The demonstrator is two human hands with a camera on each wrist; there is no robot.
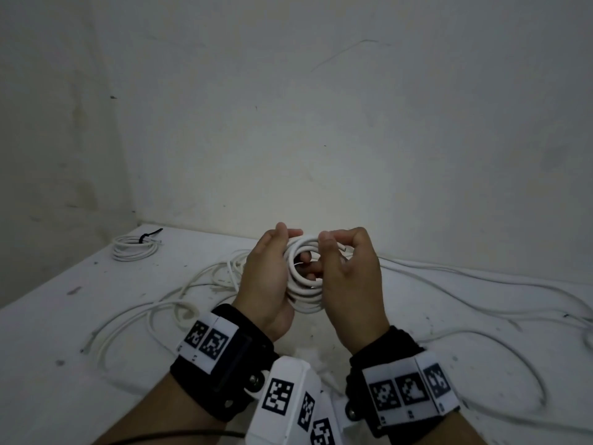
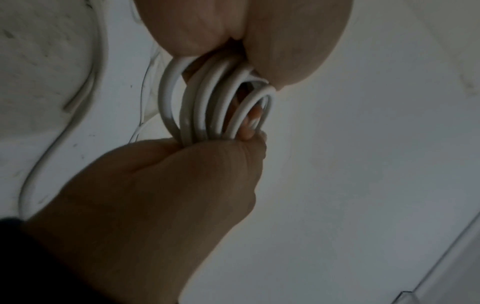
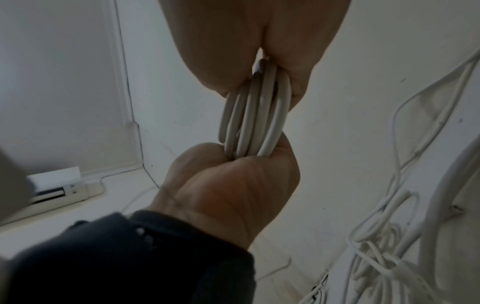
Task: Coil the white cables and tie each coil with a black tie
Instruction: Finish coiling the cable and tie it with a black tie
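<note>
With my left hand (image 1: 268, 277) and right hand (image 1: 348, 277) each keeping a closed grip on opposite sides of the white coil (image 1: 305, 281) above the desk (image 1: 80, 316), its stiff loops could spring apart if either grip loosens before a black tie goes on.

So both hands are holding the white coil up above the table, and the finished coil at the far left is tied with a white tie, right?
Not quite: the tie on the finished coil is black, as the head view shows. Both the left hand and right hand do hold the white coil above the table.
</note>
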